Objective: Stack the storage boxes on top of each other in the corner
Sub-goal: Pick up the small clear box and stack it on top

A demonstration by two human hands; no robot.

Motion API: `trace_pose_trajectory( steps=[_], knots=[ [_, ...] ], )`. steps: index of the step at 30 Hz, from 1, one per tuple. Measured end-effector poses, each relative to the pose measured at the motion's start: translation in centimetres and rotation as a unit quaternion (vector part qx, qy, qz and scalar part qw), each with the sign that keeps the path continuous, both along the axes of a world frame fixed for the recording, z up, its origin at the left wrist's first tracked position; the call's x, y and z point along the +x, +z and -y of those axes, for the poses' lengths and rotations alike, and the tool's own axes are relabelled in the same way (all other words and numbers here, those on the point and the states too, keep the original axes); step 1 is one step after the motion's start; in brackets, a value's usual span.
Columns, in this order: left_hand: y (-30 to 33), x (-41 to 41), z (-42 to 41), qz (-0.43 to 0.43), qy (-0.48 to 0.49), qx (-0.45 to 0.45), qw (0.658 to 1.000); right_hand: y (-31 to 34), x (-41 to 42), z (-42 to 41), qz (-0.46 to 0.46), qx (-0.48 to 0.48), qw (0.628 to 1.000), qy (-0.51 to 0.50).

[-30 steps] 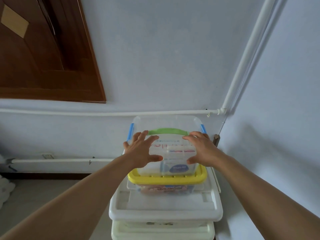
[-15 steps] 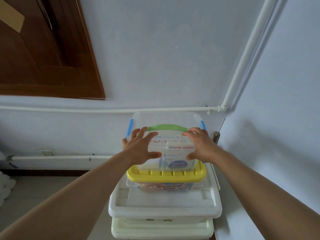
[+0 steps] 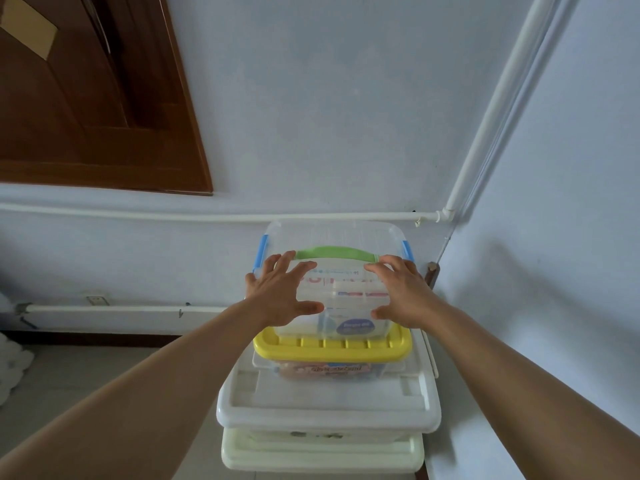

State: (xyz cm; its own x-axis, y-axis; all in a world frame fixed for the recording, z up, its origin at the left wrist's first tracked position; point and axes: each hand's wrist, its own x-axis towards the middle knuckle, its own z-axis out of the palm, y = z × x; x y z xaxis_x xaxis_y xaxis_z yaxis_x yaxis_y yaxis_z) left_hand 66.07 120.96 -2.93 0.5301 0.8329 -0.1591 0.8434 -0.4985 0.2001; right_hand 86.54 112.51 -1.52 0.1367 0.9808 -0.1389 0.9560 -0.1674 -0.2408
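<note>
Four storage boxes stand stacked in the corner. At the bottom is a cream box (image 3: 322,452), on it a large white-lidded box (image 3: 329,407), then a smaller box with a yellow lid (image 3: 332,346). On top sits a clear box (image 3: 332,237) with blue side clips and a green handle (image 3: 336,253). My left hand (image 3: 280,296) grips its near left corner, fingers spread over the lid and thumb on the front wall. My right hand (image 3: 401,292) grips the near right corner the same way.
The stack sits close to the back wall and the right wall (image 3: 554,271). White pipes (image 3: 207,216) run along the back wall and up the corner. A brown wooden panel (image 3: 86,98) hangs upper left. Floor (image 3: 69,375) lies left, with a white bundle (image 3: 10,368) at the edge.
The hands keep the same hold on the clear box. The view has shifted slightly, with the stack a little higher in the frame.
</note>
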Motion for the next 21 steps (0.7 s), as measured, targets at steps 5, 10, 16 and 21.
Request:
trace_pose_trajectory(
  steps=[5, 10, 16, 21],
  knots=[
    [0.4, 0.0, 0.3, 0.002, 0.001, -0.007, 1.0, 0.2, 0.1, 0.1, -0.003, -0.008, 1.0, 0.002],
    [1.3, 0.1, 1.5, 0.015, 0.017, -0.013, 1.0, 0.1, -0.2, 0.7, -0.003, 0.01, 1.0, -0.015],
    [1.6, -0.5, 3.4, 0.041, 0.055, 0.0, 0.998, 0.1, -0.5, 2.3, -0.004, 0.045, 0.999, -0.025],
    [1.5, -1.4, 5.7, 0.063, 0.084, 0.023, 0.994, 0.1, -1.6, 3.6, 0.0, 0.08, 0.996, -0.033]
  ],
)
